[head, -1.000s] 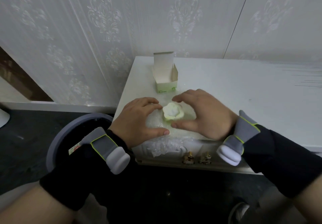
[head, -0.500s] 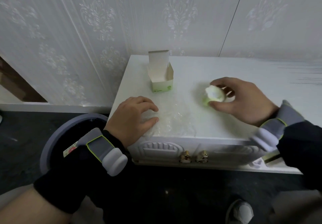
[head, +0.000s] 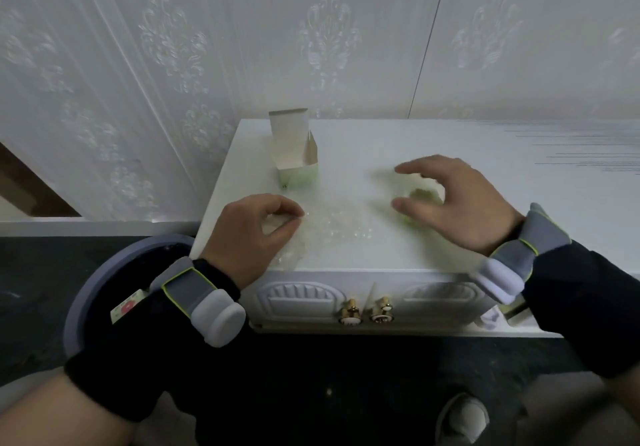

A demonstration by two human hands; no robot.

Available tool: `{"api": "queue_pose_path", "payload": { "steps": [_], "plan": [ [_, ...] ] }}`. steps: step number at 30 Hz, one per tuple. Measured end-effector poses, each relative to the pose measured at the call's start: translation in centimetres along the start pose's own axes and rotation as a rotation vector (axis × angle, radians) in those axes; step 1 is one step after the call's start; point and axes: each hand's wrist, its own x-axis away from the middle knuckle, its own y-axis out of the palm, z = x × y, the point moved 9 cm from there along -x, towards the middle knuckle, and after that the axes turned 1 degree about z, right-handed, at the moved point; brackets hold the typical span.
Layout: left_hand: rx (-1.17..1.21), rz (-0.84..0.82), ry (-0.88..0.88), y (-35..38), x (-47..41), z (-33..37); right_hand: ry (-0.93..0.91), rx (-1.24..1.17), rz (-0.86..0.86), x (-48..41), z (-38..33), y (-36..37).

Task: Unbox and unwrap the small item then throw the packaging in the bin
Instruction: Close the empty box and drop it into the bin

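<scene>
A small pale green flower-shaped item (head: 423, 197) lies on the white cabinet top (head: 502, 147), blurred. My right hand (head: 453, 206) hovers over it with fingers spread, thumb in front of it, and does not seem to grip it. My left hand (head: 256, 234) pinches the near-left part of the clear bubble wrap (head: 332, 234), which lies crumpled near the cabinet's front edge. The open cardboard box (head: 298, 161), flap up, stands behind the wrap. The round grey bin (head: 80, 293) sits on the floor to the left, partly hidden by my left forearm.
A patterned wall runs right behind the cabinet. Two brass knobs (head: 367, 310) stick out of the cabinet front below the edge. The floor is dark, and a shoe (head: 464, 418) shows at the bottom right.
My right hand carried the green item off the wrap to the right, lowered it to the cabinet top and spread its fingers. My left hand closed its fingers onto the bubble wrap.
</scene>
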Motion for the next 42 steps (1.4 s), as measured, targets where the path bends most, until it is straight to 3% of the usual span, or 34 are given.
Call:
{"api": "queue_pose_path", "payload": {
  "steps": [4, 7, 10, 14, 16, 20, 23, 30, 37, 40, 42],
  "plan": [
    [0.387, 0.063, -0.265, 0.4, -0.5, 0.3, -0.040, -0.303, -0.199, 0.7, -5.0, 3.7],
    [0.657, 0.070, -0.460, 2.1, -0.1, -0.2, -0.057, -0.434, -0.197, 0.4, -6.6, 5.6],
    [0.825, 0.099, -0.547, 3.1, 0.1, -0.3, -0.098, -0.407, -0.195, -0.3, -7.9, 6.5],
    [1.047, 0.062, -0.659, 3.9, -0.6, -0.1, -0.096, -0.272, -0.045, -2.1, -7.9, 5.8],
    [0.927, 0.047, -0.596, 2.9, -1.8, -0.7, -0.073, -0.315, 0.016, -3.4, -7.6, 5.4],
    [0.273, 0.302, -0.279, -3.3, -4.1, -2.3, 0.018, -0.541, 0.135, -6.5, -7.2, 3.8],
    [0.010, 0.327, -0.122, -4.7, -5.6, -3.7, -0.027, -0.353, 0.206, -9.1, -8.3, 2.9],
    [0.028, 0.031, -0.093, -0.5, -8.3, -5.9, -0.225, 0.247, 0.140, -12.7, -11.8, 5.6],
    [0.099, 0.004, -0.084, 0.6, -8.8, -6.1, -0.281, 0.580, -0.041, -13.7, -11.1, 8.8],
    [0.161, -0.027, -0.111, 0.9, -8.7, -6.2, -0.239, 0.571, -0.118, -13.5, -10.3, 9.2],
    [0.218, -0.054, -0.150, 0.9, -8.5, -6.5, -0.198, 0.430, -0.138, -13.0, -9.9, 8.5]
  ]
}}
